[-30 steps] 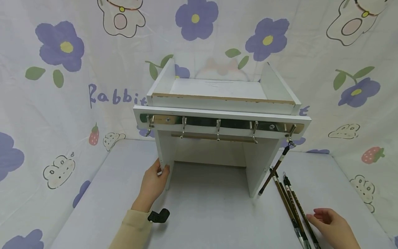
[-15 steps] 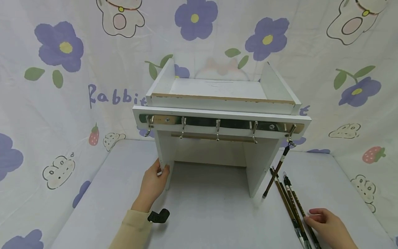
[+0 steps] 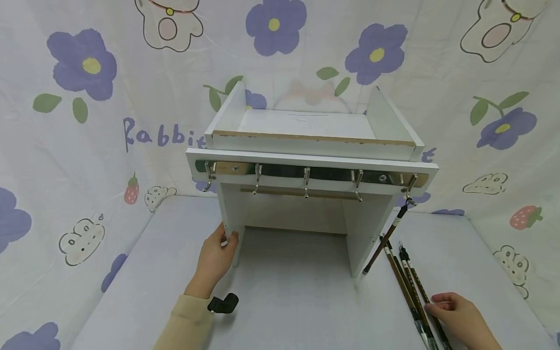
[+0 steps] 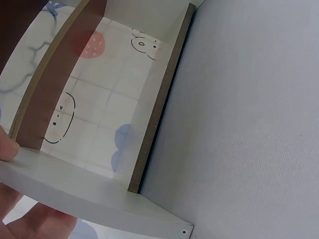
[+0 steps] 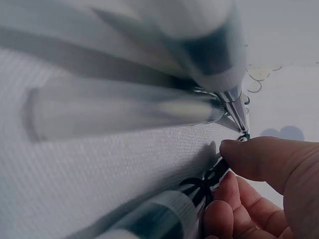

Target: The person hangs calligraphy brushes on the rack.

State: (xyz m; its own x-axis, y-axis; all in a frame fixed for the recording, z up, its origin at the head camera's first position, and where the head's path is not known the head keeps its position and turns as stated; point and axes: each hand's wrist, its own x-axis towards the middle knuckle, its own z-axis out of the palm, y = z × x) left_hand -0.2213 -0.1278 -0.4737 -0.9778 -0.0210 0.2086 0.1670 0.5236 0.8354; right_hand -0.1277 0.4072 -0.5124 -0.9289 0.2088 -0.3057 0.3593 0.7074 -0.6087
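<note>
A white wooden shelf rack [image 3: 315,155] stands in the middle of the head view, with a metal strip of several hooks along its front. My left hand [image 3: 214,262] grips the rack's left side panel [image 4: 99,194], thumb inside and fingers outside. From the rightmost hook a calligraphy brush [image 3: 385,240] hangs at a slant. Several more brushes [image 3: 404,287] lie side by side on the table at right. My right hand [image 3: 463,318] pinches the rightmost brush [image 5: 154,216] between thumb and fingers; in the right wrist view its clear-capped end is near the camera.
Two other brush ends [image 5: 124,107] lie close beside the right hand, blurred in the right wrist view. A white cloth covers the table [image 3: 297,301]. Behind the rack hangs a flowered curtain [image 3: 131,78]. A black wrist camera [image 3: 224,304] sits on the left wrist.
My right hand has shifted slightly left onto the rightmost brush. The hanging brush swung right and back left. My left hand and the rack stay in place.
</note>
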